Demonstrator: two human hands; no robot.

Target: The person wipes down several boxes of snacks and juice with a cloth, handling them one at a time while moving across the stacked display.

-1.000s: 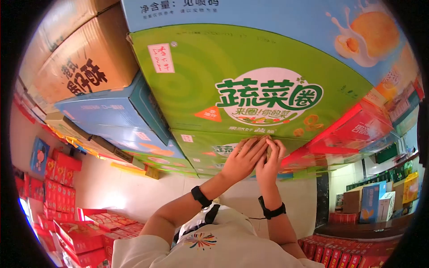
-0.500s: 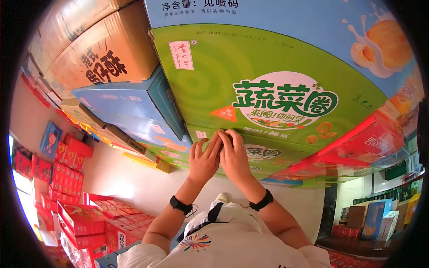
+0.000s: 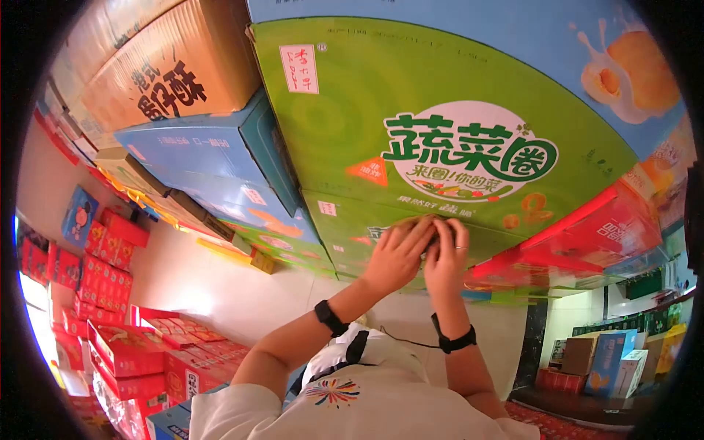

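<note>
Both my hands are together at the lower edge of a large green carton with a white oval label, where its printed face meets the side below. My left hand has its fingers pressed together, pointing up and right to the edge. Beside it, my right hand, with a ring on one finger, is bent with its fingertips meeting the left ones. The fingertips touch the carton near the seam. Whatever they pinch, if anything, is hidden between them. A dark band sits on each wrist.
Left of the green carton stand a blue carton and a brown carton. Red boxes lie to its right. Stacked red gift boxes fill the far left, and more cartons stand at lower right. Pale floor shows below.
Both hands have slid right along the carton's lower edge, staying together. The view has shifted slightly, so the cartons appear a little higher.
</note>
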